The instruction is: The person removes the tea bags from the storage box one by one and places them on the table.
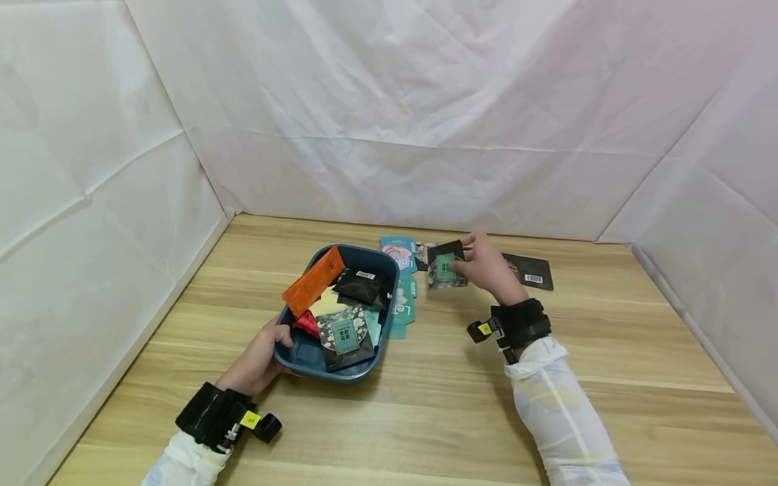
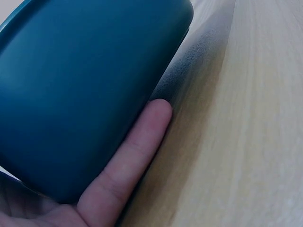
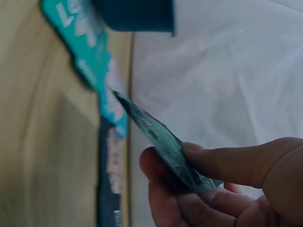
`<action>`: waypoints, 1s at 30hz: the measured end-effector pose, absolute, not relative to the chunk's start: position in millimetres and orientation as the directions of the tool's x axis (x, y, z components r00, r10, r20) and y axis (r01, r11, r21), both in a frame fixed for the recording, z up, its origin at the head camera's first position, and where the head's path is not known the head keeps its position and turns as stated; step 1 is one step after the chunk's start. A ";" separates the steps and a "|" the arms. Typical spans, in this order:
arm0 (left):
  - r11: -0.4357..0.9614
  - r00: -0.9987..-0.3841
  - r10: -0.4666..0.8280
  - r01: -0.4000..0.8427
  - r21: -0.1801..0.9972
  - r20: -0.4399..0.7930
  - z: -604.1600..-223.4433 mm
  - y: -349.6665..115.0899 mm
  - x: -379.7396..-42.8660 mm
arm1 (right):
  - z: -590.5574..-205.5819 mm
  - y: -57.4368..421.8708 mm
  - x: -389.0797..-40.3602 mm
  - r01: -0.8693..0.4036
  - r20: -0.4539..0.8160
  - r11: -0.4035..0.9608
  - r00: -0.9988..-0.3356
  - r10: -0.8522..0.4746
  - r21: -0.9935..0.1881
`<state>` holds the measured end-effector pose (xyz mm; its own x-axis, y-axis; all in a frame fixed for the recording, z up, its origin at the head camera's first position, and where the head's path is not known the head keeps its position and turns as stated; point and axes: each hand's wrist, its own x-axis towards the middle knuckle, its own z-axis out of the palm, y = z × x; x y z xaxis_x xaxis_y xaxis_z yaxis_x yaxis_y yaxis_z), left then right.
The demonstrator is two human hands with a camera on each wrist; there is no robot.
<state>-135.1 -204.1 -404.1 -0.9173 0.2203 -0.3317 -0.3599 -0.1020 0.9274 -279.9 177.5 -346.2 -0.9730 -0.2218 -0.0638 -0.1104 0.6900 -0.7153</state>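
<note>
My left hand (image 1: 264,354) grips a dark blue plastic bin (image 1: 349,375) at its near left corner, thumb over the rim. In the left wrist view one finger (image 2: 125,170) lies along the bottom edge of the bin (image 2: 85,85), close over the table. The bin holds an orange packet (image 1: 314,280), black packets, a red one and a black floral sachet with a green label (image 1: 346,336). Right of it, my right hand (image 1: 489,266) pinches a similar green-labelled black sachet (image 1: 444,266) between thumb and fingers. The right wrist view shows this sachet (image 3: 158,139) raised above the table, nearly edge-on.
Teal floral packets (image 1: 404,304) and a blue one (image 1: 398,253) lie on the wooden table (image 1: 425,418) right of the bin. A black packet with a barcode (image 1: 537,273) lies beyond my right hand. White sheeting (image 1: 425,121) closes off the back and sides.
</note>
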 end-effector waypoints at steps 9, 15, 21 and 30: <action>-0.108 -0.924 0.207 -0.348 0.931 -0.321 -406.8 -204.5 -134.5 | -380.6 175.2 -294.5 -0.037 -0.202 0.750 -0.953 -0.224 -0.660; -0.113 -0.924 0.202 -0.351 0.930 -0.324 -406.7 -204.8 -133.9 | -383.0 171.4 -294.0 -0.037 -0.230 0.782 -0.946 -0.228 -0.622; -0.114 -0.922 0.203 -0.358 0.927 -0.331 -407.7 -205.3 -131.3 | -367.6 164.2 -283.8 -0.087 -0.187 0.848 -0.959 -0.213 -0.522; -0.093 -0.923 0.189 -0.356 0.930 -0.334 -403.6 -205.1 -129.6 | -344.3 108.1 -241.1 -0.423 0.139 0.799 -0.904 -0.405 -0.428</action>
<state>-129.6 -205.1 -403.6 -0.9234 0.1887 -0.3344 -0.3558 -0.0933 0.9299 -241.1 108.1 -344.3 -0.9039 -0.4046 0.1390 -0.4233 0.7986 -0.4279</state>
